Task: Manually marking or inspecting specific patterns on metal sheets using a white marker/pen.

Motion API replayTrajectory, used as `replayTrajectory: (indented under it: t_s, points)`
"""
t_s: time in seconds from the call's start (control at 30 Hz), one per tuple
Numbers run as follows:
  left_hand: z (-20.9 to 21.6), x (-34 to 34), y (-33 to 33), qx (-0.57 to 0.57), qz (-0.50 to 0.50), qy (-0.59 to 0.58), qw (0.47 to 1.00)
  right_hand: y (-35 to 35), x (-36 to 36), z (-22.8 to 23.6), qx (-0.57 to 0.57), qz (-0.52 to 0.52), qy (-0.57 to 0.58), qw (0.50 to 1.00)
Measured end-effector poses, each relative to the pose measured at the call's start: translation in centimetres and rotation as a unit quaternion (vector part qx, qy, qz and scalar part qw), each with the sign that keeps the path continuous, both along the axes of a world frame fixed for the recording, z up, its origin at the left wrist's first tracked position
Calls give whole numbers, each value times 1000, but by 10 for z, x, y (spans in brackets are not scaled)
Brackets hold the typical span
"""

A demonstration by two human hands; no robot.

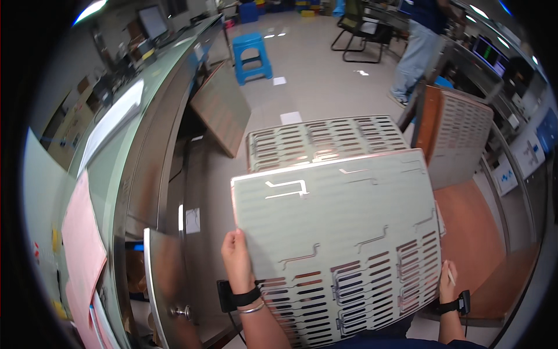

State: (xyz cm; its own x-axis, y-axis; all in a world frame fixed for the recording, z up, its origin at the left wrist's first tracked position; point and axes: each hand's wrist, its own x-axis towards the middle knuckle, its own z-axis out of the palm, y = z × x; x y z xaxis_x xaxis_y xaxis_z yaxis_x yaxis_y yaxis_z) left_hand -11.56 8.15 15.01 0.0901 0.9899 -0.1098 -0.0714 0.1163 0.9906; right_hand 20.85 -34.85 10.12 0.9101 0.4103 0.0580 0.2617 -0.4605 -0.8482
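View: I look down from a head camera at two bare forearms coming up from the lower edge, in a workshop with a pale floor.
Panel: a large, thin, pale green sheet (pixel 337 232) with rows of slots and copper-coloured tracks, held up in front of me, tilted, filling the middle of the picture.
Left hand: my left hand (pixel 237 259) grips the panel's left edge, fingers closed over it, thumb side toward me; a black strap and a bracelet sit on the wrist.
Right hand: my right hand (pixel 447 282) is at the lower right corner, closed on the edge, and seems to carry a thin pen-like stick too; I cannot tell how firmly it pinches.
Handling: I judge the panel light but wide, and thin enough to flex; the slotted parts look fragile, so holding opposite edges seems safest.
Below it: a second slotted panel (pixel 325 139) lies just beyond, partly covered by the held one.
Containers: a metal cabinet (pixel 165 279) stands open at left with its door (pixel 160 291) swung out; its contents are too dark to tell.
Around: a long steel bench (pixel 145 134) at left, a blue stool (pixel 253 55), a perforated brown board (pixel 459 134) leaning at right, and another person's legs (pixel 415 52) far off.
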Motion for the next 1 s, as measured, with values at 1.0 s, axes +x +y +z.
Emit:
replayTrajectory:
  t_s: [1.0]
  points:
    - [106,197,-90,-66,-444,-129,884,-97,46,154,587,-150,81,791]
